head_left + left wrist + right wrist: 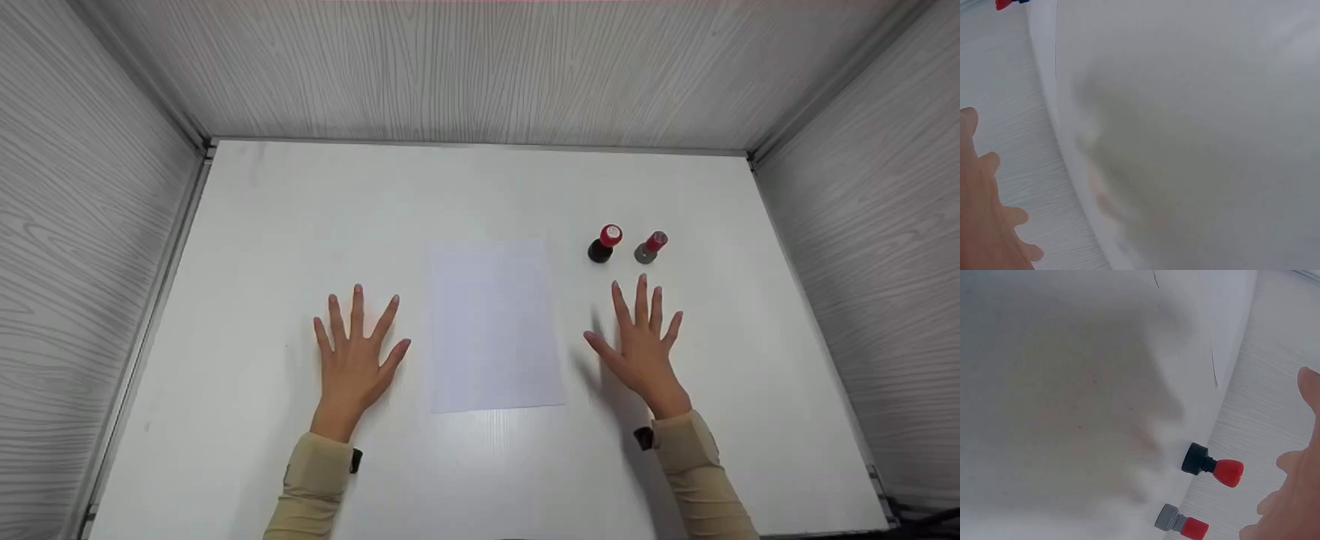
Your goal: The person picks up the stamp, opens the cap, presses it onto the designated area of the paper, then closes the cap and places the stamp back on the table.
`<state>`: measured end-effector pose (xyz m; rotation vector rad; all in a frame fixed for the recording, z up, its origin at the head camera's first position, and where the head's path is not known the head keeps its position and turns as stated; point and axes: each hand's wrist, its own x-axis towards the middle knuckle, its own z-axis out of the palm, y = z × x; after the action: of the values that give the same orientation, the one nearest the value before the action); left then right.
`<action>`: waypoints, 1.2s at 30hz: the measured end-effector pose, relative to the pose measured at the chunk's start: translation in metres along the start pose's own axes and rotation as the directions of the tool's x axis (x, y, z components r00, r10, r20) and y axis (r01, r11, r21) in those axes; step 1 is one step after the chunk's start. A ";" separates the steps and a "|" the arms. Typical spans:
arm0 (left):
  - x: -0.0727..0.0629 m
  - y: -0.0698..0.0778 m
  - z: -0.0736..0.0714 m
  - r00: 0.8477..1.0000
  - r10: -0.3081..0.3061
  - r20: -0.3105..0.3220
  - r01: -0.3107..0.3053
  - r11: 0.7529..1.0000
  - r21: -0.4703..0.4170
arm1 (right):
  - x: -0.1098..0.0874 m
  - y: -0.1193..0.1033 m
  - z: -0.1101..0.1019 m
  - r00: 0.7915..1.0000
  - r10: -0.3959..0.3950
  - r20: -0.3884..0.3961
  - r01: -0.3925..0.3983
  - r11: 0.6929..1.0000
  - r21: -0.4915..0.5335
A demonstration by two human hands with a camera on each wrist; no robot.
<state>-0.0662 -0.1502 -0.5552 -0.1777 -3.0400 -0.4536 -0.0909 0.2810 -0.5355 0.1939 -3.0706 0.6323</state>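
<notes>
My left hand (352, 371) is held over the left part of the table with its fingers spread, holding nothing. Over on the right, my right hand (643, 360) has its fingers spread as well and grips nothing; its shadow falls on the table beside it. Between the hands lies a blank white sheet of paper (493, 326). Just beyond the right fingertips stand two stamps: one with a rounded red handle on a black base (600, 251), the other a red-handled stamp on a grey base (646, 253). Both stamps also show in the right wrist view, black-based (1196, 459) and grey-based (1168, 517).
The white table (337, 202) is bounded by pale wood-grain panels at the back (480, 75), the left (82, 247) and the right (862, 247). In the left wrist view, a small red thing (1003, 4) is cut off at the top corner.
</notes>
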 end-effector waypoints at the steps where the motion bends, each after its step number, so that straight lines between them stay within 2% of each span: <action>1: 0.001 0.000 0.000 1.000 0.002 -0.003 -0.002 1.000 0.002 | 0.000 0.000 0.000 1.000 0.002 -0.002 -0.002 1.000 0.000; 14: 0.002 0.004 -0.004 1.000 0.004 0.000 -0.004 1.000 -0.010 | 0.007 0.002 -0.004 0.999 0.003 0.032 -0.005 0.998 0.060; 17: 0.002 0.006 -0.004 1.000 0.016 -0.002 -0.016 1.000 -0.007 | 0.011 0.004 -0.004 1.000 -0.002 0.001 0.001 0.994 0.105; 20: 0.001 0.008 -0.002 1.000 0.028 -0.008 -0.028 1.000 -0.006 | 0.019 0.008 -0.004 0.998 -0.009 -0.067 0.019 0.988 0.155; 23: -0.001 0.012 0.002 0.999 0.038 -0.029 -0.039 0.999 -0.029 | 0.032 0.009 -0.006 0.983 -0.022 -0.183 0.060 0.977 0.206; 26: -0.002 0.018 0.007 0.997 0.056 -0.055 -0.061 0.995 -0.078 | 0.051 0.009 -0.010 0.951 -0.042 -0.306 0.122 0.961 0.246; 28: -0.001 0.023 0.010 0.995 0.072 -0.067 -0.079 0.991 -0.108 | 0.066 0.008 -0.013 0.932 -0.049 -0.360 0.150 0.955 0.258; 31: 0.000 0.032 0.013 0.992 0.095 -0.087 -0.106 0.985 -0.134 | 0.089 0.006 -0.018 0.929 -0.033 -0.369 0.134 0.959 0.251; 36: 0.002 0.052 0.017 0.983 0.120 -0.140 -0.149 0.965 -0.215 | 0.121 0.004 -0.022 0.951 0.030 -0.308 0.037 0.977 0.210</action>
<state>-0.0626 -0.0958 -0.5563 -0.3511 -2.8250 -0.7656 -0.2122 0.2787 -0.5136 0.0882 -2.6994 0.8974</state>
